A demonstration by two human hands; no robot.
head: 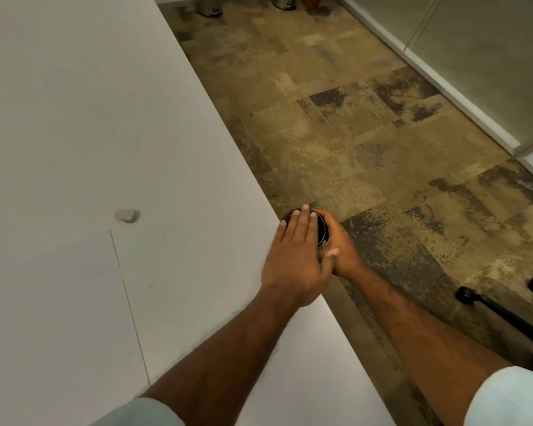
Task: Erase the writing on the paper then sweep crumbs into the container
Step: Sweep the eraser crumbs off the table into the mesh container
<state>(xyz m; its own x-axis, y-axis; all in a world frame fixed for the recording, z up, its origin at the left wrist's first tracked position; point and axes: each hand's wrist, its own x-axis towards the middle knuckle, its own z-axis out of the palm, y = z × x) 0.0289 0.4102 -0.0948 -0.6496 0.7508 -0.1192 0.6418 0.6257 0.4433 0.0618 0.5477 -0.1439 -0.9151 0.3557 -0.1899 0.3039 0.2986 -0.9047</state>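
Note:
A small black round container (323, 229) is held just off the right edge of the white table (74, 103), at about tabletop height. My right hand (340, 249) is wrapped around it from the far side. My left hand (296, 253) lies flat with fingers together and stretched out; its fingertips reach over the table edge and cover most of the container's mouth. A white sheet of paper (53, 318) lies on the table at the lower left, its surface looking blank. A worn grey eraser (125, 215) rests on the table just beyond the paper's far corner.
Patterned brown carpet (336, 127) runs along the right of the table. A black wheeled chair base (502, 309) stands at the lower right. Metal bins (210, 6) stand at the far end, and a frosted glass wall (474, 56) lines the right side.

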